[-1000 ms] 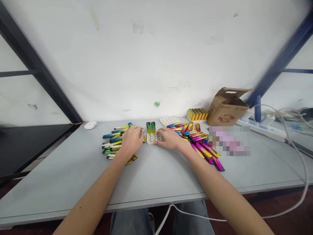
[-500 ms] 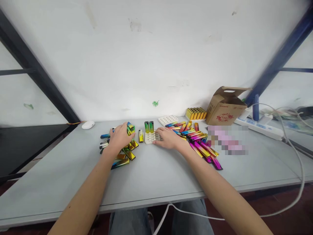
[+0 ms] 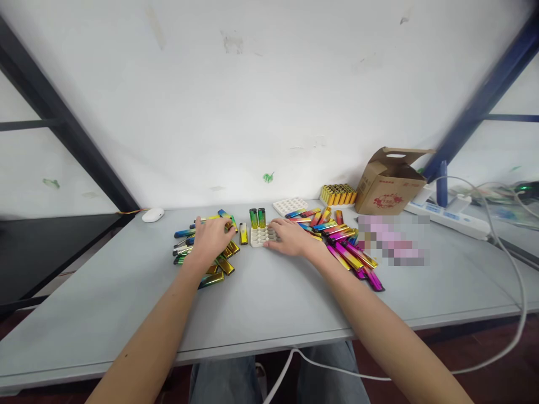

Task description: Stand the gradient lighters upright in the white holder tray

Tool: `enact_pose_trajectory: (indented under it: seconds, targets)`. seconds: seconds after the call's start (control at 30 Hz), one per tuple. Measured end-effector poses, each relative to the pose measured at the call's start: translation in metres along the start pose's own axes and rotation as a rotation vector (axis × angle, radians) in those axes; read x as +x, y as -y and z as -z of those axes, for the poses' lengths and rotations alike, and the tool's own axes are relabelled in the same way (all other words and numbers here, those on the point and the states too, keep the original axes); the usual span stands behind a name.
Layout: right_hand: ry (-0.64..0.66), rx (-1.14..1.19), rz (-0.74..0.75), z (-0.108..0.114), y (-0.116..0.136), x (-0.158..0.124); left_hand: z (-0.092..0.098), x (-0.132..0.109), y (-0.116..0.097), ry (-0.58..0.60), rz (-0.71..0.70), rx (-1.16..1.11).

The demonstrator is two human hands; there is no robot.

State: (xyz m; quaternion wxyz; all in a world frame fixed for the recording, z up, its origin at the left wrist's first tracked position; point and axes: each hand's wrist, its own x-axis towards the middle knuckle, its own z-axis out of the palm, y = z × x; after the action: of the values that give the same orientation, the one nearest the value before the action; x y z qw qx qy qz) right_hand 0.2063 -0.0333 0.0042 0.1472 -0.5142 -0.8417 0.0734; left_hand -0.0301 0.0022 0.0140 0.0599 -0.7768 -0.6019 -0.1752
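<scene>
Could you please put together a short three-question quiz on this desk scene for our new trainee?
1. How many lighters can be seen standing upright in the tray at the right hand?
2. True or false: the left hand is over the magenta lighters.
3. What stands just to the right of the tightly packed yellow block by the wall?

Key:
1. Two.
2. False; it is over the pile on the left.
3. An open cardboard box.
</scene>
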Motion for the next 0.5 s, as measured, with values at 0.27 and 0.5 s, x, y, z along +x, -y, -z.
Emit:
enact_pose_trajectory:
  seconds: [0.27, 0.5]
  targets:
    - [-0.132, 0.092, -0.007, 0.000, -0.002, 0.002, 0.019, -0.004, -0.010, -0.558, 0.126, -0.204]
    - [-0.335, 0.783, -0.032, 0.018, 0.026, 0.005, 0.027, -0.016, -0.037, -0.712, 0.032, -0.744]
